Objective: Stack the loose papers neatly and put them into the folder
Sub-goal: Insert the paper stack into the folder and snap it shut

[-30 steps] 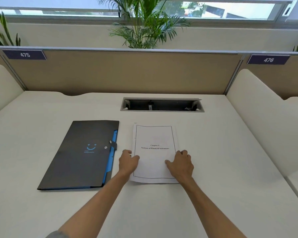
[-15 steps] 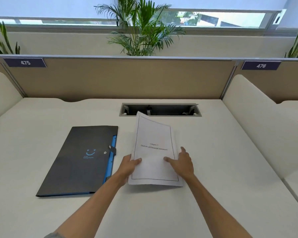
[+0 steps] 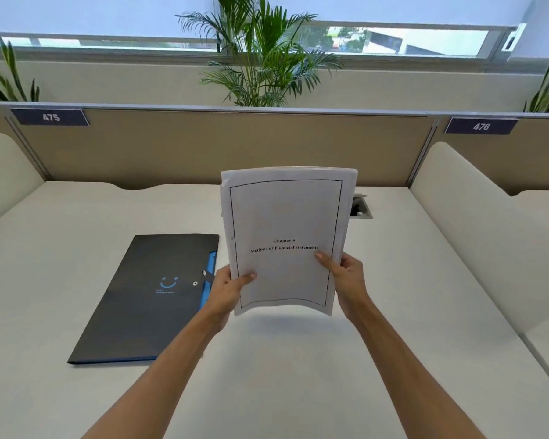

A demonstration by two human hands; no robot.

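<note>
A stack of white papers (image 3: 286,217) with a printed title page stands nearly upright above the desk, its sheets slightly offset at the top and right edges. My left hand (image 3: 227,291) grips its lower left edge, thumb on the front. My right hand (image 3: 346,277) grips the lower right edge the same way. A dark grey folder (image 3: 146,296) with a blue smile mark and blue inner edge lies closed flat on the desk, just left of my left hand.
The white desk (image 3: 298,375) has a cable slot (image 3: 360,207) at the back, mostly hidden by the papers. Tan partition panels (image 3: 171,147) close the back, and cream dividers (image 3: 476,223) rise on both sides. Plants stand beyond.
The papers lay flat on the desk under both hands. Both hands have lifted the stack off the desk and tipped it upright, facing me.
</note>
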